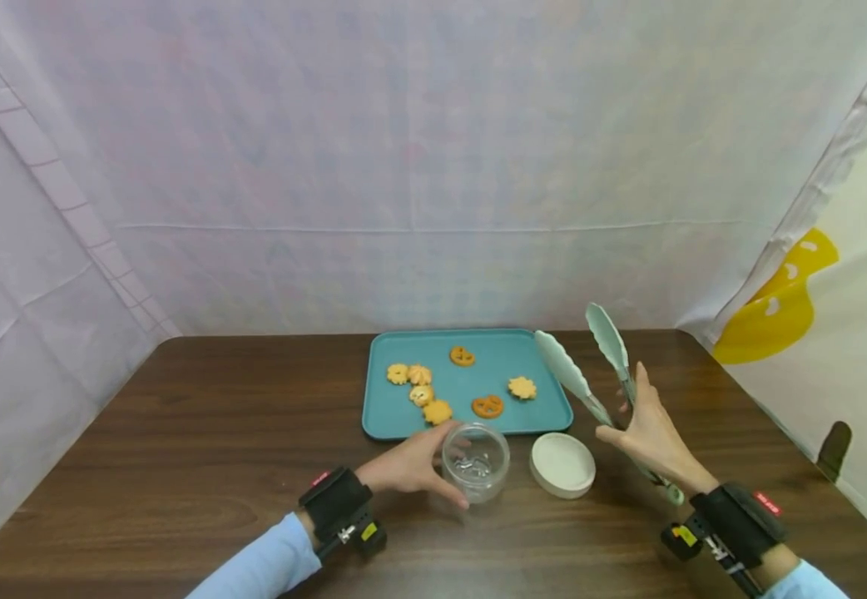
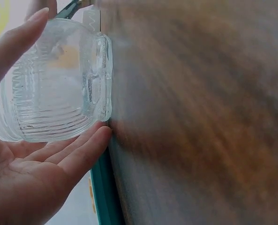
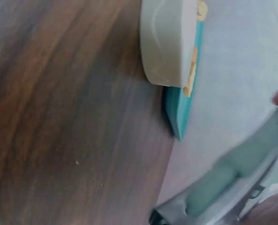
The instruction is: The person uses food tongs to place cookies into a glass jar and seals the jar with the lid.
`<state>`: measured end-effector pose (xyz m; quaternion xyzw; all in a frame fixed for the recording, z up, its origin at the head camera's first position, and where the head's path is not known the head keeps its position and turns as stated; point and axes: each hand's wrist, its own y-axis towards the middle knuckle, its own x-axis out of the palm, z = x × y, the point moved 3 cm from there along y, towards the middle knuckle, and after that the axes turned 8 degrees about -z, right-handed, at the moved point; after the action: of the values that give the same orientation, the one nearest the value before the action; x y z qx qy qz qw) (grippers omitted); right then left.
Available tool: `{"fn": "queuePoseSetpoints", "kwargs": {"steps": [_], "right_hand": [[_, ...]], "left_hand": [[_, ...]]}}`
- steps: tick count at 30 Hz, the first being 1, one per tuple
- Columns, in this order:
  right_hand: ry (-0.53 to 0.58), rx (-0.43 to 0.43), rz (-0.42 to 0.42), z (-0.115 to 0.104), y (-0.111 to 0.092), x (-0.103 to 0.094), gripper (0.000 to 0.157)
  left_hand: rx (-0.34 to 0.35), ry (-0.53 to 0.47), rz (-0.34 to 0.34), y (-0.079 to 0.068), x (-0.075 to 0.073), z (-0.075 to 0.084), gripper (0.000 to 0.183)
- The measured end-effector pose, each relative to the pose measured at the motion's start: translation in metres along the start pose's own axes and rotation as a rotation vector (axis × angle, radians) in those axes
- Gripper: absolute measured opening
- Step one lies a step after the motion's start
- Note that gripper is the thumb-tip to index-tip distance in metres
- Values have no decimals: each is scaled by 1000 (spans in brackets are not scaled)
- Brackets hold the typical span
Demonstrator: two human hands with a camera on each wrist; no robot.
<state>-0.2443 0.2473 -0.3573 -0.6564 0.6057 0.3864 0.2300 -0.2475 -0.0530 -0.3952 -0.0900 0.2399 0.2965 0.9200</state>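
Observation:
My left hand (image 1: 418, 462) curves around the side of a clear glass jar (image 1: 476, 482), thumb on the near side and fingers on the far side. The jar stands upright on the table with its mouth uncovered. In the left wrist view its ribbed wall (image 2: 54, 112) sits between the thumb and the fingers (image 2: 85, 152). With thumb and fingers on its arms, my right hand (image 1: 654, 437) holds metal tongs with pale green tips (image 1: 607, 337), spread apart with nothing between them. Between jar and tongs lies a round white lid (image 1: 563, 466), also in the right wrist view.
A teal tray (image 1: 471, 339) lies behind the jar at the back of the brown wooden table (image 1: 179, 466). On it are several flower-shaped cookies (image 1: 437, 412) and two pretzels (image 1: 487, 406). Pale cloth (image 1: 403, 166) hangs behind the table and at its sides.

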Motion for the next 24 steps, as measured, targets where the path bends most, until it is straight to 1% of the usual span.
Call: {"fn": "queuePoseSetpoints", "kwargs": {"steps": [3,5,8,9,12,15,18,20,24], "right_hand": [[-3,-66,35,-2,-1,1,94],[-10,-112,73,-3,-1,1,89],[-28,-153,138,-5,0,1,78],[-31,-161,156,-6,1,1,78],[-46,-158,187,-7,3,2,83],[-60,-145,191,-7,5,3,92],[-70,-127,182,-5,5,2,90],[-77,-134,160,-3,5,0,87],[-119,-209,139,2,7,-6,83]], "left_hand": [[0,-2,-2,0,0,-1,82],[1,-5,-2,0,0,-1,82],[2,-7,-1,0,0,-2,82],[3,-6,1,0,0,-1,82],[4,-8,0,0,-1,-1,82],[4,-9,-4,0,-1,-1,81],[2,-14,-9,0,-1,-1,81],[1,-17,-10,0,-1,-1,81],[-2,-20,-13,-1,-1,-1,80]]}}
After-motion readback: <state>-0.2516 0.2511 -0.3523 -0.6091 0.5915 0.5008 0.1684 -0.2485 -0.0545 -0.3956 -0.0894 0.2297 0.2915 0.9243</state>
